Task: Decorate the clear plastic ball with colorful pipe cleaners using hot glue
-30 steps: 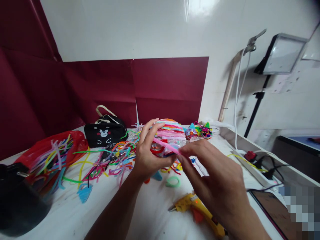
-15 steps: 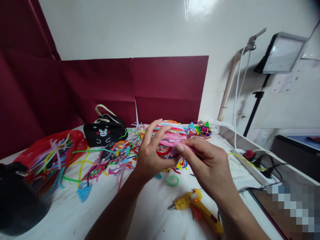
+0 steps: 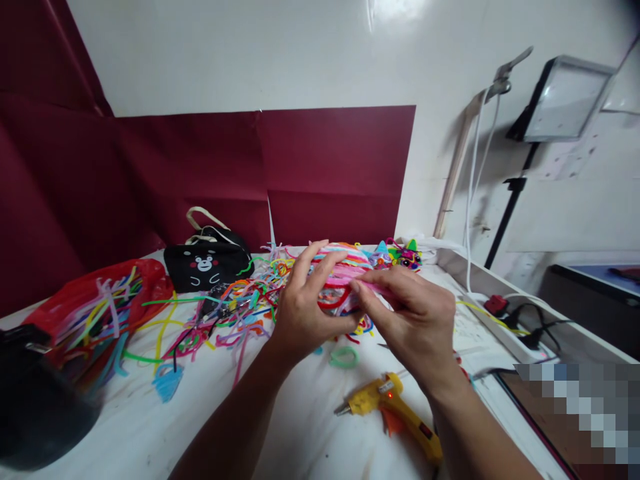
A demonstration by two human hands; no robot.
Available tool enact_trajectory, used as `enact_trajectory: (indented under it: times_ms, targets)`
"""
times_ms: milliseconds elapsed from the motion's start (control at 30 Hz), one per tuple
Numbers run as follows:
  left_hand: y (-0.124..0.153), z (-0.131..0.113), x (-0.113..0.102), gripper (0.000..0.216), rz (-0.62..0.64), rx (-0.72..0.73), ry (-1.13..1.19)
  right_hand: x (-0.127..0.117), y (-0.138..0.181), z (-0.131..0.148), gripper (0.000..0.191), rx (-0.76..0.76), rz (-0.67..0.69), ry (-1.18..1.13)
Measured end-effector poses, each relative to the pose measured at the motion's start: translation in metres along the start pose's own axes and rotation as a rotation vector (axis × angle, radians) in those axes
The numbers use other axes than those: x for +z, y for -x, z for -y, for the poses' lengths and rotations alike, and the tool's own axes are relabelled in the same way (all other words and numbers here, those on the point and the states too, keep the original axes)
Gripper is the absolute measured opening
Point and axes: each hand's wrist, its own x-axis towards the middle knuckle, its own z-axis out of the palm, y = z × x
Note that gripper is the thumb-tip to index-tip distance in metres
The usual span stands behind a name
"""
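Observation:
My left hand (image 3: 305, 307) cups a rounded, multicoloured object wrapped in pipe cleaners (image 3: 345, 263), fingers curled over its near side. My right hand (image 3: 410, 320) is closed on a pink pipe cleaner (image 3: 373, 287) that it presses against the object's right side. Both hands are held above the white table (image 3: 280, 413), close together. Most of the object is hidden behind my fingers.
A yellow glue gun (image 3: 395, 407) lies just below my right hand. Loose pipe cleaners (image 3: 230, 313) litter the middle; a red bag (image 3: 100, 300) holds more at left. A black bear pouch (image 3: 207, 263), a colourful cat figure (image 3: 403, 255), a green ring (image 3: 344, 357) and a power strip (image 3: 505, 320) are around.
My right hand has drawn in from the lower right to the object, bringing the pink pipe cleaner up against it. The left hand kept its grip.

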Motion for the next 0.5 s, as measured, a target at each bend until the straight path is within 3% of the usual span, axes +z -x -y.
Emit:
enact_trajectory:
  times_ms: [233,500]
  targets:
    - [-0.0008,-0.0023,-0.0011,0.070,0.002,-0.073,0.055,0.0054,0.0024,-0.0064,0.006,-0.063,0.010,0.076]
    - [-0.0010,-0.0009,-0.0033,0.073,-0.035,-0.061,0.074,0.0035,0.0002,-0.0024,0.007,0.026,0.037,-0.118]
